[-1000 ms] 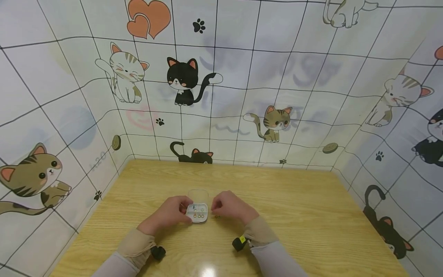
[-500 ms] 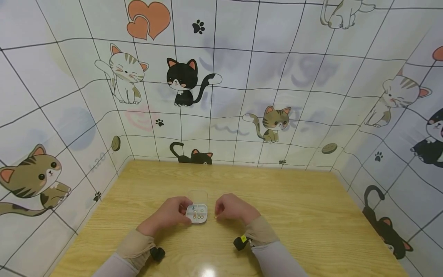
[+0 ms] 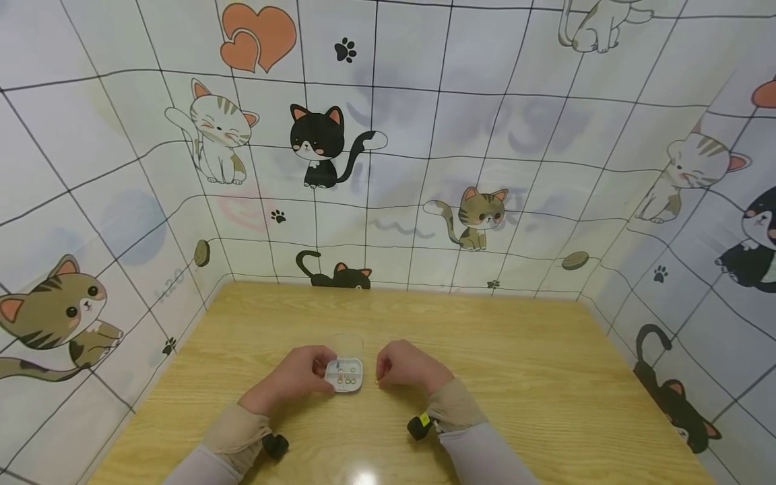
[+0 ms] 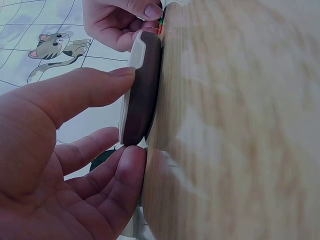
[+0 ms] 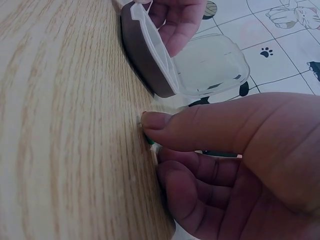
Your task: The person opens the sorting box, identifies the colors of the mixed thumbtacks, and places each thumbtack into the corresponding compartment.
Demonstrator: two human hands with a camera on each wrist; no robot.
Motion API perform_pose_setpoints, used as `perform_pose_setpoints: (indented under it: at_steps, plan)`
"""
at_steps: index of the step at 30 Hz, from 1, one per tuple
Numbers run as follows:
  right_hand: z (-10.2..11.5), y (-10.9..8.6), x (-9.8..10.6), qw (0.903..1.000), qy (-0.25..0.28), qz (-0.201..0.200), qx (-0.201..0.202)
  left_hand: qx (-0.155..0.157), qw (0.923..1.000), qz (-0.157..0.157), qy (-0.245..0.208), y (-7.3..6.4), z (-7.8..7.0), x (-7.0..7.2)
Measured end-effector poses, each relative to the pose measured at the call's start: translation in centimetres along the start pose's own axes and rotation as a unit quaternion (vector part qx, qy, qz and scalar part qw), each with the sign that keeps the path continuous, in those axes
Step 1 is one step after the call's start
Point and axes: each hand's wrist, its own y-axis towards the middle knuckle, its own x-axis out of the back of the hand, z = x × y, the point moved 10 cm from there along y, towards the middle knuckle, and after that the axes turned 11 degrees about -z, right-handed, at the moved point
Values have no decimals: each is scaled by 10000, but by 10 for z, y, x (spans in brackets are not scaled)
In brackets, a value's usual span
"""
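Note:
A small white box with compartments (image 3: 344, 390) lies on the table, its clear lid (image 5: 215, 65) standing open behind it. Several tiny ring-shaped pieces (image 3: 350, 381) sit in its sections. My left hand (image 3: 303, 369) grips the box from its left side, thumb near and fingers on the far edge; the left wrist view shows the box's dark brown side (image 4: 145, 90). Right of the box, my right hand (image 3: 409, 367) rests low on the table and pinches a tiny ring-like piece (image 3: 377, 382). Green shows on it (image 5: 150, 140) in the right wrist view; the fingertips hide most of it.
The wooden table (image 3: 485, 350) reaches to a white wall covering (image 3: 400, 155) with printed cats on three sides. A black wrist camera (image 3: 275, 446) sits on the left wrist and another black camera (image 3: 419, 426) on the right.
My right hand has shifted slightly right and towards me, and its fingertips have come down onto a tiny ring-like piece on the table. The left hand stays on the box.

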Motion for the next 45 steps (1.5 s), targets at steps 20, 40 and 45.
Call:
perform_pose_setpoints:
  at_steps: [20, 40, 45]
  plan:
    - [5, -1, 1, 9993, -302, -196, 75, 15, 10000, 27, -78, -2, 0, 0]
    - [4, -2, 4, 9993, -217, -311, -47, -57, 10000, 5, -33, -1, -2, 0]
    - [7, -1, 8, 9988, -190, -441, 49, -24, 10000, -7, -3, -2, -2, 0]
